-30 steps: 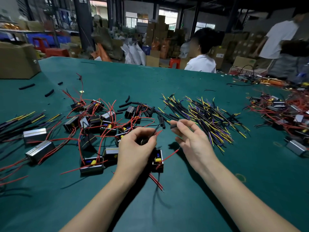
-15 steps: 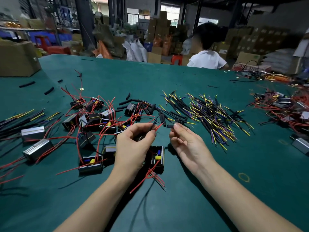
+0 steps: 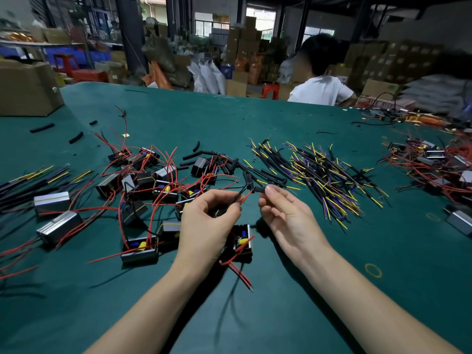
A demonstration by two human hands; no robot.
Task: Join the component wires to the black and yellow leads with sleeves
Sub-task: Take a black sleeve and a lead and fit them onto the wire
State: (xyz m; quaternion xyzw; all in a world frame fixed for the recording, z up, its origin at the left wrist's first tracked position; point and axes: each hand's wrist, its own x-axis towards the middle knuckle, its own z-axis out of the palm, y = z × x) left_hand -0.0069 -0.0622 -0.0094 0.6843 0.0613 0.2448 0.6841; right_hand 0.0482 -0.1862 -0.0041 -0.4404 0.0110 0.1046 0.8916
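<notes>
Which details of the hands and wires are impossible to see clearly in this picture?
- Head view: left hand covers what its fingers grip besides the red wire.
- Black sleeve at right hand: too small to tell if a wire has entered.
- Right pile: cut by edge.

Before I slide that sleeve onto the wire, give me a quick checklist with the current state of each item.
1. Left hand grips the red wire and a black wire near their ends: ok.
2. Right hand pinches a short black sleeve at its fingertips: ok.
3. Sleeve lined up with the red wire's tip: not ok, they are close but apart.
4. Wire tip stripped and twisted: cannot tell, too small.
5. Black and yellow leads lie in a pile on the green table beside the right hand: ok.
</notes>
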